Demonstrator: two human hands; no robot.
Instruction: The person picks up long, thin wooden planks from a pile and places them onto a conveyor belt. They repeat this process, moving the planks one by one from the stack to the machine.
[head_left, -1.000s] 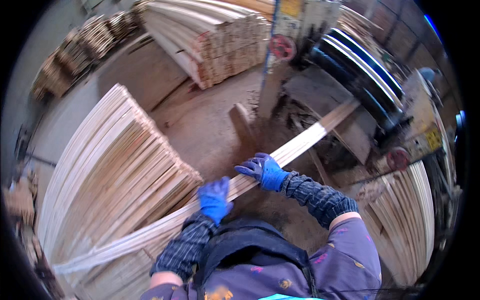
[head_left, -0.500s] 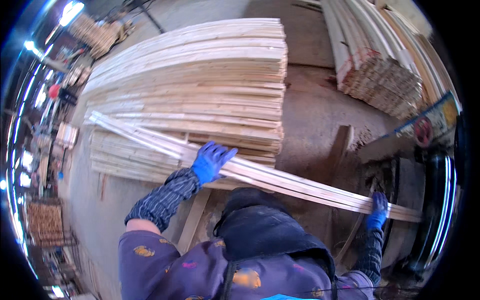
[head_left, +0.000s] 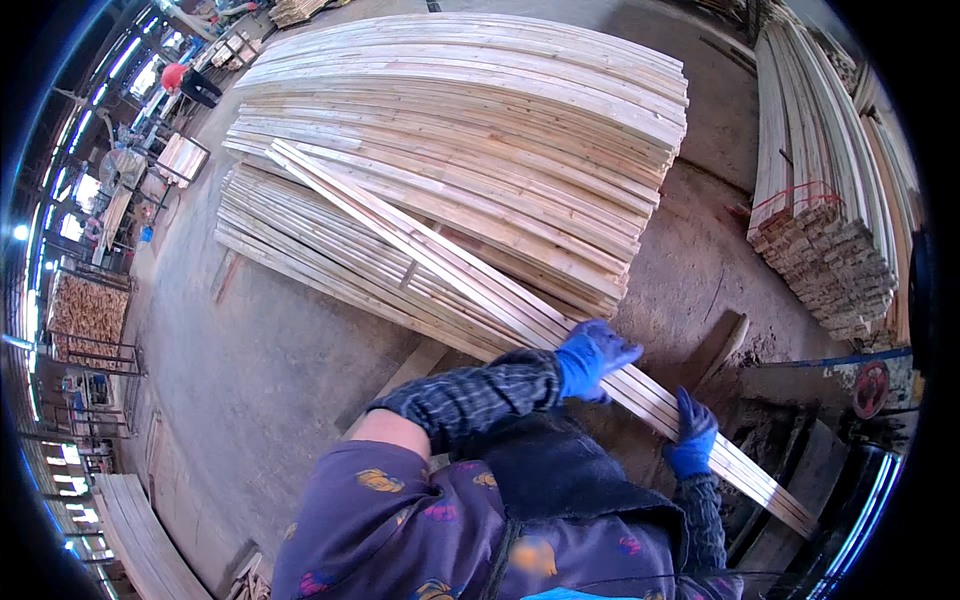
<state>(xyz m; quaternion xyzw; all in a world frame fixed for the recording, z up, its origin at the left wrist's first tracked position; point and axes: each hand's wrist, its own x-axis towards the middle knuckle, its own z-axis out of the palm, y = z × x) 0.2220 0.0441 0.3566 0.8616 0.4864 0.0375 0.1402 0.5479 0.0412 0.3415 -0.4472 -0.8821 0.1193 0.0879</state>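
Observation:
A few long, pale wooden strips [head_left: 470,267] lie side by side and run aslant from the wood pile to the lower right. Blue-gloved, my left hand [head_left: 597,358] lies across them from above, its fingers closed about the strips. Closer to their near right end, my right hand [head_left: 692,437], also in a blue glove, grips the same strips from the near side. The far end of the strips rests over the large pile of boards [head_left: 450,130]. Parts of both hands' fingers are hidden by the gloves' backs and the wood.
Against the right side stands another tall stack of boards [head_left: 820,190] with a red strap. A dark machine [head_left: 850,490] is by the strips' near end. More stacked wood [head_left: 90,315] stands at the left. Far off, a person in red [head_left: 175,77] bends over.
My left hand has slid along the strips toward my right hand, and the two are now close together. The strips slope more steeply in the view, which has also shifted.

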